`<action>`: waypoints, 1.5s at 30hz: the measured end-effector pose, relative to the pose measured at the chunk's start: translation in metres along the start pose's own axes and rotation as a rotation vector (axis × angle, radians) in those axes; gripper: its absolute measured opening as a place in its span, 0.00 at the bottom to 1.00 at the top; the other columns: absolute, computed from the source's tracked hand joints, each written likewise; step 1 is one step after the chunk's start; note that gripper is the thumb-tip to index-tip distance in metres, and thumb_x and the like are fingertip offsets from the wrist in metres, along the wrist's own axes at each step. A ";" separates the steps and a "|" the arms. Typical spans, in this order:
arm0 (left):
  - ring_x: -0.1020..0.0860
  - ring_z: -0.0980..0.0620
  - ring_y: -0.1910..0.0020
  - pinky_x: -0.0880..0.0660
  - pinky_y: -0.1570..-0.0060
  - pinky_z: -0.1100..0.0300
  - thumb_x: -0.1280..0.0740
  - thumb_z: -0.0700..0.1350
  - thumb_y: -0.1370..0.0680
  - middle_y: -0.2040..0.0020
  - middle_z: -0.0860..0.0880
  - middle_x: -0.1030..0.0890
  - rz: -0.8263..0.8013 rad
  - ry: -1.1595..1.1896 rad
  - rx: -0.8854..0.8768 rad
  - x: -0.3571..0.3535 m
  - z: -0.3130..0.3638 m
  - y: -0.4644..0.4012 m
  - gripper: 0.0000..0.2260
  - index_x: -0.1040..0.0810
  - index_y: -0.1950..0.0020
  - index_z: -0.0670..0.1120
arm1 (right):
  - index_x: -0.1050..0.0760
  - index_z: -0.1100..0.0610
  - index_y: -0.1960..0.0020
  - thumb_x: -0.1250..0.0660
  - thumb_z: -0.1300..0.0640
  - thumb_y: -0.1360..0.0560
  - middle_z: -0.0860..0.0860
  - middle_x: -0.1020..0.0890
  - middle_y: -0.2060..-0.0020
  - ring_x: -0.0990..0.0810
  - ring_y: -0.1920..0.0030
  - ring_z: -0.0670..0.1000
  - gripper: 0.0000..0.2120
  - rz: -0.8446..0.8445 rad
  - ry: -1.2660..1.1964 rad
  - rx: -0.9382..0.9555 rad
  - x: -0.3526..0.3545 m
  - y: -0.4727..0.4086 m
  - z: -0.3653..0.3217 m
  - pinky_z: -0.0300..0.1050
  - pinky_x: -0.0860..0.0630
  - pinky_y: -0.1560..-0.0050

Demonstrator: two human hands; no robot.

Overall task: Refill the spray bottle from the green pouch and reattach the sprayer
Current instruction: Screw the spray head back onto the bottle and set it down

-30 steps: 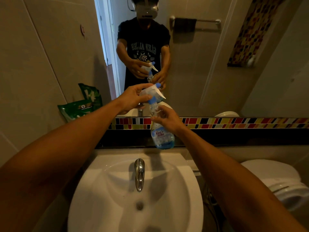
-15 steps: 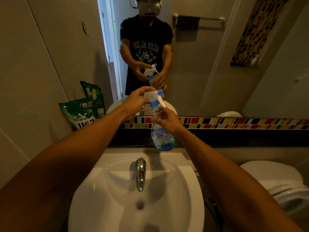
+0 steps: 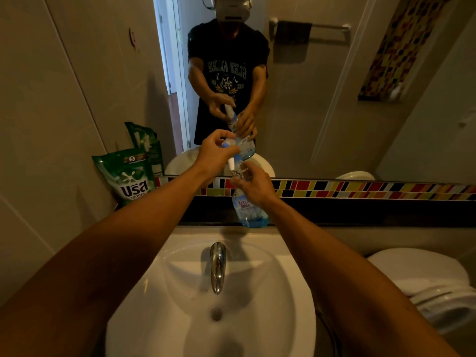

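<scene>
A clear spray bottle [image 3: 249, 211] with a little blue liquid at its bottom stands on the dark ledge behind the sink. My right hand [image 3: 253, 185] grips its neck. My left hand [image 3: 215, 155] is closed over the white and blue sprayer head [image 3: 230, 158] on top of the bottle; its trigger points down. The green pouch [image 3: 127, 176] leans against the wall at the left end of the ledge, apart from both hands.
A white sink [image 3: 213, 300] with a chrome tap [image 3: 217, 266] lies below the bottle. A white toilet [image 3: 432, 287] stands at the right. The mirror [image 3: 334, 99] rises above a coloured tile strip [image 3: 360, 189] and reflects a person holding the bottle.
My left hand has turned the sprayer head round, so the trigger now points down and toward me. The bottle stays on the ledge in my right hand. The camera has tilted slightly down.
</scene>
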State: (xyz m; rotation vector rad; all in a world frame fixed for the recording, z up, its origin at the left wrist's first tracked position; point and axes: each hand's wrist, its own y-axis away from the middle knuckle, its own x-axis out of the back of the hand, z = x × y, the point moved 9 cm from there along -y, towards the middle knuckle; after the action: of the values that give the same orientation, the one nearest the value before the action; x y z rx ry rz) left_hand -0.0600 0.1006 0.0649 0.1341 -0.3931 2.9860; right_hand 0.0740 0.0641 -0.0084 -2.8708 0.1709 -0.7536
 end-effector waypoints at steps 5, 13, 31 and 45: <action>0.22 0.47 0.41 0.17 0.55 0.59 0.28 0.36 0.25 0.34 0.45 0.26 0.005 0.066 0.011 0.004 -0.010 -0.001 0.27 0.29 0.28 0.51 | 0.29 0.54 0.30 0.26 0.53 0.22 0.53 0.18 0.39 0.18 0.42 0.53 0.23 0.024 -0.016 -0.022 0.003 -0.001 0.002 0.55 0.19 0.41; 0.22 0.49 0.47 0.23 0.63 0.67 0.28 0.36 0.26 0.39 0.46 0.24 -0.056 -0.035 -0.078 0.001 -0.004 -0.003 0.21 0.27 0.35 0.48 | 0.27 0.53 0.33 0.27 0.52 0.22 0.50 0.18 0.44 0.18 0.47 0.49 0.19 0.028 -0.021 -0.008 0.006 -0.002 0.001 0.49 0.20 0.46; 0.20 0.49 0.45 0.20 0.56 0.64 0.25 0.36 0.27 0.40 0.48 0.24 -0.157 0.062 -0.048 -0.002 -0.016 -0.008 0.25 0.28 0.33 0.48 | 0.24 0.52 0.37 0.26 0.57 0.22 0.46 0.18 0.51 0.16 0.57 0.39 0.15 -0.112 -0.194 -0.024 0.005 -0.005 -0.001 0.31 0.22 0.63; 0.21 0.42 0.41 0.18 0.48 0.53 0.27 0.37 0.26 0.34 0.42 0.27 -0.206 0.041 -0.055 -0.003 -0.021 -0.009 0.25 0.30 0.32 0.50 | 0.22 0.50 0.41 0.25 0.57 0.24 0.49 0.16 0.51 0.15 0.54 0.46 0.13 -0.184 -0.258 -0.047 0.002 -0.007 -0.002 0.37 0.19 0.59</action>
State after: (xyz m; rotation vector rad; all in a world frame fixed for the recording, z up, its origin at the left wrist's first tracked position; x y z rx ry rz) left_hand -0.0572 0.1148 0.0463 0.1011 -0.4277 2.7684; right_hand 0.0748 0.0700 -0.0042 -3.0227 -0.1118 -0.4033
